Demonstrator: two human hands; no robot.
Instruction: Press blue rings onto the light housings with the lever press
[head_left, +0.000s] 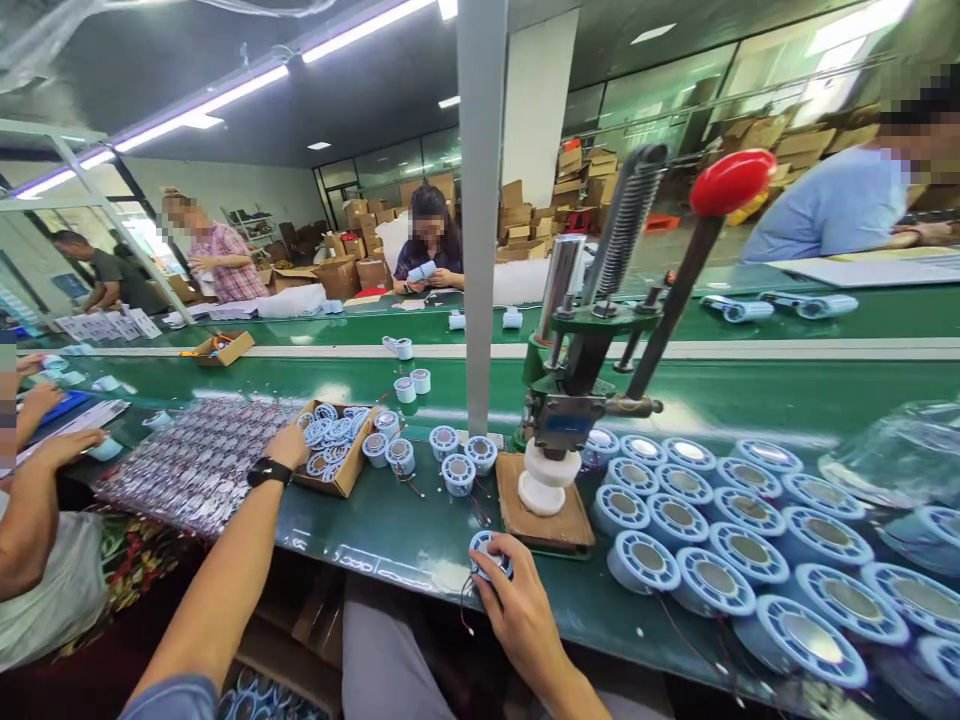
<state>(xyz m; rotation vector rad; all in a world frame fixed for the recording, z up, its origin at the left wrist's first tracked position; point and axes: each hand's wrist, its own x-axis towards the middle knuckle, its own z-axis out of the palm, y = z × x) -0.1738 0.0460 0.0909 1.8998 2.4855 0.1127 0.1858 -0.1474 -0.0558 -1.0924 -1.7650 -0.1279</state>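
My left hand [289, 446], with a black watch on the wrist, reaches over the near left edge of a small cardboard box [346, 483]. Light-blue slotted rings [330, 428] fill the box, right by my fingertips. Those fingertips are partly hidden, so I cannot tell whether they grip a ring. At the table's front edge my right hand [521, 595] is closed around a round light-blue housing [486, 545] with thin wires hanging from it. Several similar blue housings [458, 472] stand upright behind it, trailing wires.
A green hand press [564, 420] with a red-knobbed lever [731, 183] stands to the right over a brown board [514, 505]. Rows of blue housings [742, 548] cover the right side. Silvery wrapped parts [195, 460] lie left. A grey post [481, 220] rises mid-table; co-workers sit around.
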